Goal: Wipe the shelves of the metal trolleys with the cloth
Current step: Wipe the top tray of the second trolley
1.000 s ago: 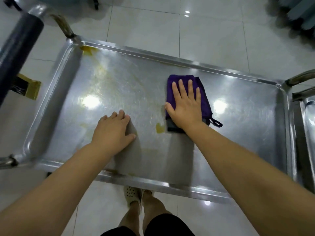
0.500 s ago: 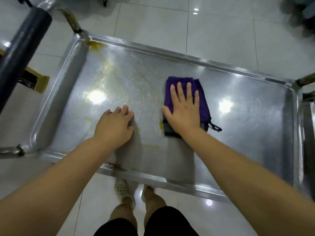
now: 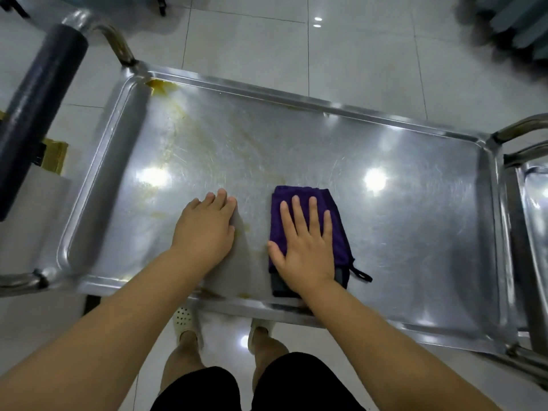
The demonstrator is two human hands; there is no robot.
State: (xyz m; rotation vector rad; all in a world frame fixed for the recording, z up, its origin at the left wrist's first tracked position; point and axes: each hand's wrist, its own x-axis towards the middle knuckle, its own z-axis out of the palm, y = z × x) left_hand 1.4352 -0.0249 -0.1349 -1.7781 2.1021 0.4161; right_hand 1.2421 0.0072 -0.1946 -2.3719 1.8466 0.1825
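A steel trolley shelf [image 3: 400, 221] with a raised rim fills the head view. Yellowish stains run from its far left corner [image 3: 160, 86] across the left half. A folded purple cloth [image 3: 338, 229] with a dark edge and a small loop lies near the shelf's front edge. My right hand [image 3: 305, 247] presses flat on the cloth with straight, spread fingers. My left hand [image 3: 204, 232] rests flat on the bare metal just left of the cloth, apart from it.
The trolley's dark padded handle [image 3: 38, 114] rises at the left, with a yellow-brown box [image 3: 55, 155] on the floor behind it. A second metal trolley [image 3: 533, 221] abuts the right end. My feet [image 3: 186, 321] stand on white tiles below the front rim.
My right hand has drawn the cloth toward the shelf's front edge, over the small yellow spot. My left hand stays pressed on the shelf.
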